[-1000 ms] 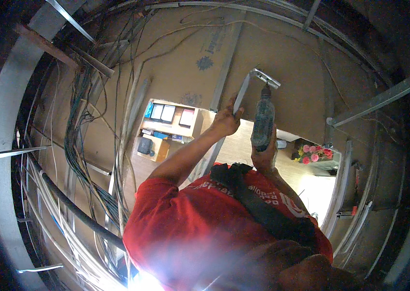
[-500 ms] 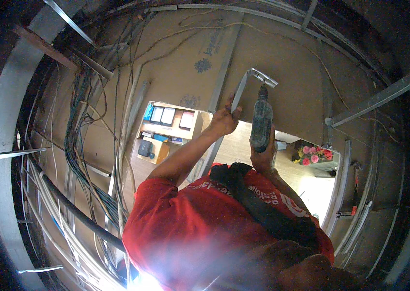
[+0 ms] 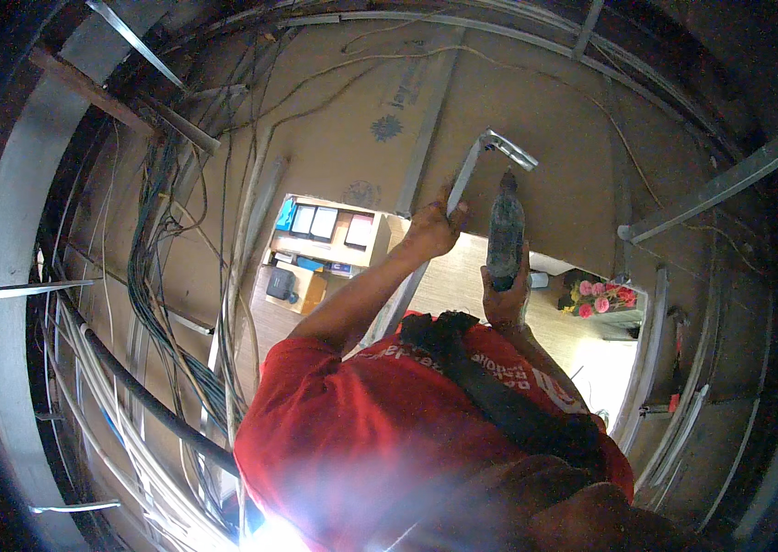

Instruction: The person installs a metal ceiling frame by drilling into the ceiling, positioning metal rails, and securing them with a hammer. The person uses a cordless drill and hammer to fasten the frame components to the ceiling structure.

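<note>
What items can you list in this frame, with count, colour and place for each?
Bent metal strip: one, silver, upper centre
Tapered tool: one, dark grey-green, centre, tip up; exact kind unclear
Board: large expanse, brown, upper centre
Metal struts: several, grey, around the edges
Cables: many, dark and pale, left
Thick hose: one, black, lower left
Shelving: one unit, pale wood, left of centre
Black case: one, black, by the shelving
Flowers: one cluster, mostly pink, right of centre
Shirt: one, red, lower centre
Left hand: one, bare, holding the strip
Right hand: one, bare, holding the tool
</note>
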### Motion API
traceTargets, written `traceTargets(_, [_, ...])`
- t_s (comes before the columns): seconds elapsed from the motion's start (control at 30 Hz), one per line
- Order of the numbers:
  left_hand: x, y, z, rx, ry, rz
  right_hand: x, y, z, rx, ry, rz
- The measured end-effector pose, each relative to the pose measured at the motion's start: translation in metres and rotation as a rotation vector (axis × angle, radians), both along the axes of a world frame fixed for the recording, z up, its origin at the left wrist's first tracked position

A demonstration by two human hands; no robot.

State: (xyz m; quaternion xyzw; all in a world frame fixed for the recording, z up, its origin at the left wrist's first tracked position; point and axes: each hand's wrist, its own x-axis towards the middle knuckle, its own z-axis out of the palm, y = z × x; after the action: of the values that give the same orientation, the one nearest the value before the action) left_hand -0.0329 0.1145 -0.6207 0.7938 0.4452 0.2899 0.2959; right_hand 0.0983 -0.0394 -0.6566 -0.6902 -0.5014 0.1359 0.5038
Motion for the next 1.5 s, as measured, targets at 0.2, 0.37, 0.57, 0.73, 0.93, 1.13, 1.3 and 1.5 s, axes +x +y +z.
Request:
traceTargets(0.2, [0.001,0.021,-0.014,-0.113,-0.025,-0.041,-0.002,-0.012,0.013,-0.030,0.189,0.013])
traceTargets(0.37, [0.001,0.017,-0.019,-0.118,-0.031,-0.063,-0.006,-0.007,0.014,0.005,0.189,-0.007])
traceTargets(0.57, [-0.001,0.010,-0.019,-0.029,0.042,-0.059,-0.004,-0.002,0.018,0.028,0.157,-0.026])
traceTargets(0.73, [0.003,0.000,-0.016,-0.010,0.067,-0.052,0.001,-0.001,-0.001,0.083,0.083,-0.007])
traceTargets(0.93, [-0.001,0.007,-0.029,-0.129,0.084,-0.089,-0.003,-0.011,0.014,0.028,0.201,-0.014])
traceTargets(1.13, [0.002,0.004,-0.039,0.144,0.031,-0.036,0.001,-0.010,0.002,0.051,0.197,0.060])
traceTargets(1.3, [0.004,-0.003,-0.016,0.020,-0.006,-0.062,0.001,-0.008,0.009,0.066,0.062,0.045])
traceTargets(1.5, [0.002,-0.006,-0.012,0.001,0.017,-0.039,0.002,-0.004,-0.002,0.129,0.002,0.001])
